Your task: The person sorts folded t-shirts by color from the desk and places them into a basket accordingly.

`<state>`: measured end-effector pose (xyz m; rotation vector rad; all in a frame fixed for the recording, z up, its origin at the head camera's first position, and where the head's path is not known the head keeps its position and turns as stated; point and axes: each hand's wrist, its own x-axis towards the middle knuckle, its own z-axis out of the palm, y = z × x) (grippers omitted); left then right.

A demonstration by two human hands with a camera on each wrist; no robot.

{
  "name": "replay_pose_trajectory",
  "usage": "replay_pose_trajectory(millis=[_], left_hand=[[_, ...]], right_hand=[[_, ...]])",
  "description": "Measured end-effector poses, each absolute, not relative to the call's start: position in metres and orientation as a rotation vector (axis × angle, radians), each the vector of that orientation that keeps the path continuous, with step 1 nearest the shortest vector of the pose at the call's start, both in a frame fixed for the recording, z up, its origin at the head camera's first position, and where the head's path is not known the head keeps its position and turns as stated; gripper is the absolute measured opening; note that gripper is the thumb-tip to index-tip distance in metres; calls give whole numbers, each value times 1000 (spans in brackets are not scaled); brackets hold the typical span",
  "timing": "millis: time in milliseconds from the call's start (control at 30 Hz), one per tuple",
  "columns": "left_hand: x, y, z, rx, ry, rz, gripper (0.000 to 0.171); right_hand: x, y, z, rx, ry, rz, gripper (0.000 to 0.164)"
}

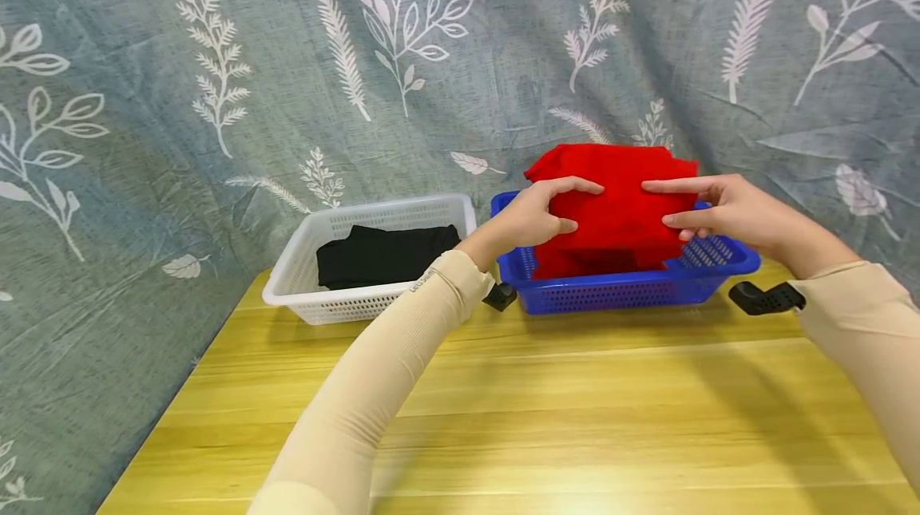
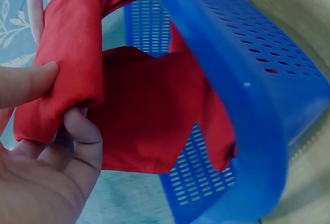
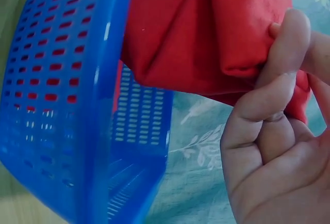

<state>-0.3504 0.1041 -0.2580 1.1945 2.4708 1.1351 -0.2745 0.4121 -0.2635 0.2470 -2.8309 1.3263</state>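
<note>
A red folded cloth (image 1: 620, 204) is held up over the blue perforated basket (image 1: 611, 295), its lower part hanging down inside the rim. My left hand (image 1: 528, 215) pinches its left side, thumb in front; in the left wrist view the fingers (image 2: 85, 136) curl under the folded edge. On the other side my right hand (image 1: 736, 215) grips the cloth, and the right wrist view shows its curled fingers (image 3: 268, 95) at the rolled fold. More red fabric (image 3: 51, 82) shows through the basket's holes.
To the left of the blue basket stands a white perforated basket (image 1: 338, 309) with a folded black cloth (image 1: 388, 255) in it. Both are on a wooden table (image 1: 460, 419). Behind them hangs a grey-green curtain (image 1: 503, 36) with white leaf patterns.
</note>
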Motion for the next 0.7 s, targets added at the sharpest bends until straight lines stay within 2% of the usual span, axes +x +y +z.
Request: replay_pose_trajectory(millis=[300,500,700], left_hand=[[-361,105,-282,1087,2587,1049,59],[-366,102,-294,1053,2583,1036,65],[-366,99,-295,1010,2784,660,66]], right_hand=[[-293,402,-274,260,-2921,1286,62],[-302,398,-281,284,-2990,1229,61],[-307,397,-285,333,-3077,1075,60]])
